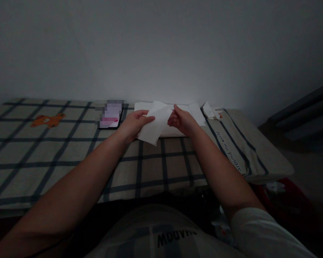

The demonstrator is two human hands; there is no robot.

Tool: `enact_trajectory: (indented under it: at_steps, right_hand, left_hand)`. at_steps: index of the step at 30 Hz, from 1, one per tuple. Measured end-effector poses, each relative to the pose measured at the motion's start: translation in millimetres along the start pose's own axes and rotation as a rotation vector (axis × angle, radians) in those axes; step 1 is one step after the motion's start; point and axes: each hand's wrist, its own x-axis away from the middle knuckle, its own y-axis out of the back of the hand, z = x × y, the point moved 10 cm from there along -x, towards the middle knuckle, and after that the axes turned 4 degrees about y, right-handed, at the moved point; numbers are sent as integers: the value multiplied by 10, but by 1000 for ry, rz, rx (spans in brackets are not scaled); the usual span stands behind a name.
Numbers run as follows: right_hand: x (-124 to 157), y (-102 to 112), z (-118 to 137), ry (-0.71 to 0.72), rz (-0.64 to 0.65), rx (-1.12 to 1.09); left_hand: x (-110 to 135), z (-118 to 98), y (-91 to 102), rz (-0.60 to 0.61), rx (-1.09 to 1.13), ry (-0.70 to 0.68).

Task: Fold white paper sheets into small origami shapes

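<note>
My left hand point(136, 123) grips a white sheet of paper point(157, 123) by its left side, thumb on top and the other fingers partly hidden beneath. The sheet is tilted, one corner pointing down toward me. At the sheet's right edge is my right hand point(181, 120), its fingers loosely curled and its thumb raised apart from them. Whether it touches the sheet is hard to tell. Behind and below both hands lies a stack of white papers point(174, 133) on the checked cloth point(150, 168).
Left of the papers, a phone point(111, 114) with a lit, partly pixelated screen lies on the cloth. A bear print point(47, 120) marks the cloth farther left. Crumpled paper scraps point(210, 110) are at the right. A pale wall point(150, 50) rises behind; a red bag-like item point(285, 193) sits below right.
</note>
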Motion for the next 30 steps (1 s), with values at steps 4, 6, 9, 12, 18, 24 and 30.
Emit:
enact_trajectory:
  at_steps: [4, 6, 9, 12, 18, 24, 30]
  right_hand:
    - [24, -51, -4, 13, 9, 102]
    - [37, -76, 19, 55, 18, 153]
    - [39, -58, 40, 97, 8, 203]
    - [41, -81, 24, 88, 54, 248]
    - [77, -199, 17, 98, 163, 331]
    - [81, -215, 32, 96, 158, 308]
    - [82, -244, 21, 86, 175, 273]
  left_hand:
    - [-59, -3, 75, -66, -50, -97]
    - [-61, 20, 48, -54, -113, -101]
    - [-35, 29, 8, -35, -152, -79]
    - [-8, -11, 0, -24, -110, -79]
    - [-29, 41, 40, -38, 12, -26]
    - [-22, 59, 4, -39, 72, -5]
    - [0, 27, 31, -97, 64, -31]
